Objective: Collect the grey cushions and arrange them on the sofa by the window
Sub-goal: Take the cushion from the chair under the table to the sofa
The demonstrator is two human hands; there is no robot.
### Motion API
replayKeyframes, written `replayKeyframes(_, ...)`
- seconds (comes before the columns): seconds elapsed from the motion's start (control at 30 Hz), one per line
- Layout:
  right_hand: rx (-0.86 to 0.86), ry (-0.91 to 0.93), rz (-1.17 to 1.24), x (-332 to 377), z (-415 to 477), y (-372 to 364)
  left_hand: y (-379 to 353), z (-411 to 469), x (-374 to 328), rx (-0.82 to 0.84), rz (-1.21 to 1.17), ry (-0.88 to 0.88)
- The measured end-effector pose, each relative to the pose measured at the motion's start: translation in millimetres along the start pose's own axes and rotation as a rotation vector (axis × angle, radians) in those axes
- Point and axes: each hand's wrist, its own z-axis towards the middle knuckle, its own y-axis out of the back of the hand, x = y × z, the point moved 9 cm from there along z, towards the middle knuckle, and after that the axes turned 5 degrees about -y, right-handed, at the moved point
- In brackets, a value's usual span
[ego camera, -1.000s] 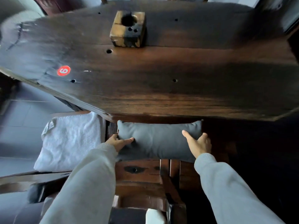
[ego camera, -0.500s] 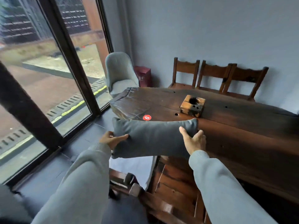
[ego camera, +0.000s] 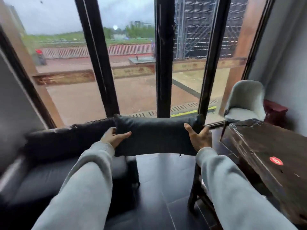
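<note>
I hold a dark grey oblong cushion (ego camera: 156,136) level in front of me, in the air above the dark floor. My left hand (ego camera: 113,137) grips its left end and my right hand (ego camera: 200,138) grips its right end. The sofa (ego camera: 54,166) stands below the window at the left, blurred, with a pale grey seat and a dark back. Dark cushions (ego camera: 69,138) lean along its back, just left of the one I hold.
A tall window with black frames (ego camera: 163,63) fills the wall ahead. The dark wooden table (ego camera: 265,156) with a red round sticker (ego camera: 276,160) is at the right. A pale upholstered chair (ego camera: 245,102) stands in the far right corner beside a dark red box (ego camera: 275,112).
The cushion came up from the chair under the table, held in both hands. My view has swung left from the table to the window and sofa.
</note>
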Motion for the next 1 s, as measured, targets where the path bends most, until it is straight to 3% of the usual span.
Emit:
replayKeyframes(0.2,0.242,0.159,-0.034,94,-51,-193,195,-1,75,-0.243,-0.093,0.073)
replayKeyframes(0.37,0.443,0.221,-0.071,139,-79,-346,308,7,132,-0.426,-0.131,0.114)
replayKeyframes(0.63,0.706,0.316,-0.146,211,-87,-581,434,64,200,-0.667,-0.197,0.204)
replayKeyframes(1.0,0.996,0.341,-0.298,266,-118,-830,545,123,304,-0.809,-0.216,0.449)
